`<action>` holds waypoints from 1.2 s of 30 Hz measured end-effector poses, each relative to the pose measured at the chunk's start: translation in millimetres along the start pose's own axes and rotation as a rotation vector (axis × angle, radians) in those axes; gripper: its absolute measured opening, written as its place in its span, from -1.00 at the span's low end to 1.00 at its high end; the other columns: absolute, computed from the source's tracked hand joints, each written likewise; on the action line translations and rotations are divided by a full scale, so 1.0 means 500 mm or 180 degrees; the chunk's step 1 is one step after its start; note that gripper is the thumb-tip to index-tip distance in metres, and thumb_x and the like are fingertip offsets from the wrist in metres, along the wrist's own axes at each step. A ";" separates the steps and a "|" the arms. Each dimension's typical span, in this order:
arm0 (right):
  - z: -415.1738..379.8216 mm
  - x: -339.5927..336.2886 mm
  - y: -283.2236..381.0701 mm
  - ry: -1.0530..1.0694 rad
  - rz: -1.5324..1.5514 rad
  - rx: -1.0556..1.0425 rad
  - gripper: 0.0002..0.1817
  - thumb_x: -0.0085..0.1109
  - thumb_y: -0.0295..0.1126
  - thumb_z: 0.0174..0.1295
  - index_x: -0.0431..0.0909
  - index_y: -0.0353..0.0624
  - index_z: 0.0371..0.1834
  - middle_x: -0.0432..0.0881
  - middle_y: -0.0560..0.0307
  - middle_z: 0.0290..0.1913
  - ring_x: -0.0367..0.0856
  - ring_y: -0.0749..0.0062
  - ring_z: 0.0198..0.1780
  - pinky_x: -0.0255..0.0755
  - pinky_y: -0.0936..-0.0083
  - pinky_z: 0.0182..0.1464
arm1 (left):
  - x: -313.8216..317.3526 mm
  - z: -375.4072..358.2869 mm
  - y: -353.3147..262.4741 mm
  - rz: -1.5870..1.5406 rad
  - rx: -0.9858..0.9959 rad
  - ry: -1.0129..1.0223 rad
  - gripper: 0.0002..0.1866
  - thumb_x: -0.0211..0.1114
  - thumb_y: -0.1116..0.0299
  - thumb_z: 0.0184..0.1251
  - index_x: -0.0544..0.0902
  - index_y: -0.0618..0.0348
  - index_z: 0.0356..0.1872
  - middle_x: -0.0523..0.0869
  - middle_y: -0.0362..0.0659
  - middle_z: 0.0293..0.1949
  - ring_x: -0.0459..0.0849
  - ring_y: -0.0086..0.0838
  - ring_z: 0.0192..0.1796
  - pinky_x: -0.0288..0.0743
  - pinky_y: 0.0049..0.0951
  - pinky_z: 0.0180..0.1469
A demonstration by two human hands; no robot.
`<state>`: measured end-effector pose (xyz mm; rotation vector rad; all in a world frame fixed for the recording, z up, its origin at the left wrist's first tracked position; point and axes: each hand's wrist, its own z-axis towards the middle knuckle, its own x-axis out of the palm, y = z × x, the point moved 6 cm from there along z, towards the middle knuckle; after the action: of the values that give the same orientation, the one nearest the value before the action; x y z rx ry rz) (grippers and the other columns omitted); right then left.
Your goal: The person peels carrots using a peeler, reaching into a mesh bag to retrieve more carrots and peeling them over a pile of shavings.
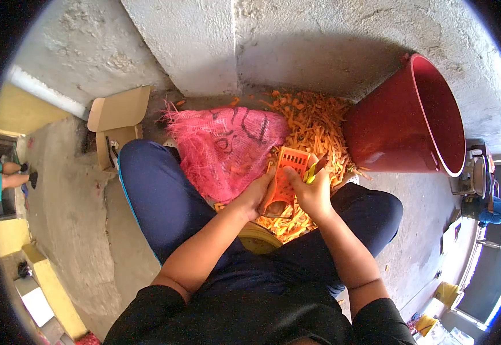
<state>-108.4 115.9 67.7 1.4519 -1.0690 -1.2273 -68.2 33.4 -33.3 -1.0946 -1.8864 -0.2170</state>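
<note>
Between my two hands is an orange plastic basket [295, 160] with slots in its side, tilted. My left hand [257, 194] is wrapped round its left side. My right hand [314, 192] has its thumb on the basket and also grips a yellow-green handled tool [311, 174], its dark end pointing up and right. Below and behind the hands lies a heap of orange peelings [319, 123]. A pink mesh sack [222, 144] with dark lettering rests just left of the heap.
A large dark red bucket [388, 126] leans on its side at the right of the peelings. An open cardboard box [118, 135] stands at the left. The rim of a yellow container [256, 238] shows between my legs. Other people [496, 211] are at both far sides.
</note>
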 end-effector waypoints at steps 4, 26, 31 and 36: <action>0.003 -0.003 -0.006 -0.0031 -0.0255 -0.0021 -0.76 0.15 -0.49 0.00 0.41 -0.28 -0.25 0.56 0.00 -0.39 0.55 0.38 -0.31 0.40 0.49 -0.25 | 0.003 0.004 -0.001 0.0176 0.0048 0.0153 -0.61 -0.18 0.11 0.32 0.39 0.16 -0.04 0.58 -0.15 -0.19 0.59 -0.44 -0.22 0.48 -0.43 -0.12; 0.007 0.004 -0.019 0.0132 0.0148 -0.0143 -0.80 0.11 -0.53 0.03 0.40 -0.28 -0.26 0.57 0.06 -0.39 0.53 0.50 -0.34 0.40 0.53 -0.27 | -0.008 -0.001 0.007 0.0135 -0.0030 -0.0150 -0.63 -0.16 0.13 0.31 0.39 0.16 -0.03 0.57 -0.12 -0.17 0.59 -0.40 -0.19 0.50 -0.37 -0.14; 0.005 0.005 0.000 0.0171 -0.0134 -0.0054 -0.78 0.13 -0.49 0.01 0.40 -0.28 -0.27 0.57 0.01 -0.40 0.55 0.41 -0.34 0.40 0.52 -0.28 | 0.018 -0.009 -0.005 0.0168 0.0183 -0.0127 -0.65 -0.19 0.18 0.32 0.39 0.16 -0.03 0.56 -0.12 -0.16 0.58 -0.41 -0.19 0.48 -0.39 -0.12; 0.037 -0.038 -0.009 -0.0486 -0.1184 -0.1002 -0.78 0.16 -0.47 -0.02 0.39 -0.27 -0.30 0.54 -0.06 -0.41 0.54 0.29 -0.35 0.38 0.47 -0.30 | -0.005 0.018 0.020 0.0394 -0.0022 0.0501 -0.63 -0.19 0.15 0.33 0.38 0.16 -0.01 0.55 -0.13 -0.13 0.57 -0.45 -0.19 0.46 -0.42 -0.09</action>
<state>-129.1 133.3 65.4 1.3610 -0.6766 -1.7092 -65.5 42.7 -43.1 -1.1604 -1.6742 -0.2323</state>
